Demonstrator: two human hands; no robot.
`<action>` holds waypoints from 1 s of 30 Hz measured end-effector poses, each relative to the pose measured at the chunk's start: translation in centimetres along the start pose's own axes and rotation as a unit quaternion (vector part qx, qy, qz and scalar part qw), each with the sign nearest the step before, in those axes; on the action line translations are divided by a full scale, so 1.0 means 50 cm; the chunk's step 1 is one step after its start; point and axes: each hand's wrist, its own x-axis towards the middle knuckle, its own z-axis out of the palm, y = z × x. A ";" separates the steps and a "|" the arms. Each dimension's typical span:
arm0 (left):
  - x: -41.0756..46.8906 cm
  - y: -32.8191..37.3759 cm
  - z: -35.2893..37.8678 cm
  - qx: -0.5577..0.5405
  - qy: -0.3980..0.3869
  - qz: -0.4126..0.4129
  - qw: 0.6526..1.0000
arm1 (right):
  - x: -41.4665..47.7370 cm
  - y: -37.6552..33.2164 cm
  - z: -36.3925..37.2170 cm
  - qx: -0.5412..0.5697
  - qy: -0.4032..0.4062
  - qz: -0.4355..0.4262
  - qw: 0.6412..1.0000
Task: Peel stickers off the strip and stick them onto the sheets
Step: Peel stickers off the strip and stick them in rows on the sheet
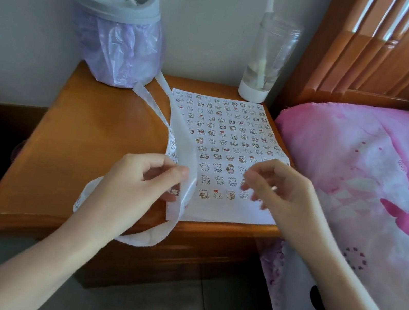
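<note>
Two hands hover at the counter [79, 134]. The left hand [136, 184] pinches the strip [152, 104], which loops along the left edge of the sheet [228, 137] lying flat there. The right hand [281, 192] hovers over the sheet's lower rows, fingers loosely curled and blurred; whether it holds a sticker cannot be told.

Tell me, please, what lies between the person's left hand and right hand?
In the head view, the sheet with its lower sticker rows lies flat between the left hand, which holds the strip, and the right hand.
</note>
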 end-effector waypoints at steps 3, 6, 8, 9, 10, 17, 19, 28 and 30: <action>-0.007 0.020 -0.004 -0.065 0.014 0.006 0.998 | -0.026 -0.043 0.050 0.104 -0.084 -0.023 0.991; -0.013 0.027 0.001 -0.097 0.023 0.014 0.995 | -0.036 -0.059 0.078 0.195 -0.097 -0.028 0.976; -0.013 0.026 0.005 -0.108 0.032 0.018 0.994 | -0.035 -0.062 0.080 0.233 -0.088 -0.016 0.968; -0.013 0.024 0.006 -0.110 0.038 0.018 0.993 | -0.034 -0.062 0.078 0.251 -0.086 -0.007 0.964; -0.013 0.025 0.009 -0.109 0.045 0.019 0.993 | -0.033 -0.062 0.076 0.267 -0.085 0.002 0.960; -0.014 0.027 0.010 -0.127 0.004 -0.019 0.992 | -0.026 -0.054 0.074 0.214 -0.047 -0.017 0.975; -0.015 0.028 0.011 -0.113 -0.015 -0.019 0.993 | -0.026 -0.051 0.075 0.202 -0.037 -0.019 0.978; -0.014 0.023 0.014 -0.088 -0.008 0.016 0.996 | -0.029 -0.043 0.076 0.149 -0.012 -0.043 0.988; -0.014 0.021 0.015 -0.085 0.002 0.020 0.996 | -0.029 -0.044 0.076 0.134 -0.014 -0.050 0.990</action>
